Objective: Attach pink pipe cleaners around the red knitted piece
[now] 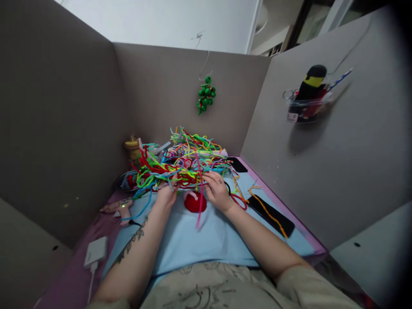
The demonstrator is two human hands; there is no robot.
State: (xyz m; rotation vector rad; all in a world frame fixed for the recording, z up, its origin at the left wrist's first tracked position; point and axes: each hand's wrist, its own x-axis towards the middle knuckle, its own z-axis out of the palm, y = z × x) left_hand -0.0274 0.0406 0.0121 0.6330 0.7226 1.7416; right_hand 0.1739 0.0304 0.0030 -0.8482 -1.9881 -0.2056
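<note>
A tangled heap of multicoloured pipe cleaners (pixel 183 165) lies in front of me. My left hand (pixel 167 193) is closed on pipe cleaners at the heap's near left side, its fingertips partly hidden among them. My right hand (pixel 219 191), wearing a ring, has its fingers bent and closed on pipe cleaners at the near right edge; what lies under the fingertips is partly hidden. A long pink pipe cleaner (pixel 201 193) hangs beside the right fingertips, its lower end blurred. Between my wrists sits a red rounded piece (pixel 195 204) with a pale pink strip on top.
A pink glue gun (pixel 124 210) and a white power block (pixel 96 252) are at left. A black phone (pixel 272 214) lies at right under an orange pipe cleaner (pixel 270 216). Grey panels enclose three sides; a green ornament (pixel 206 95) and a tool holder (pixel 309 109) hang there.
</note>
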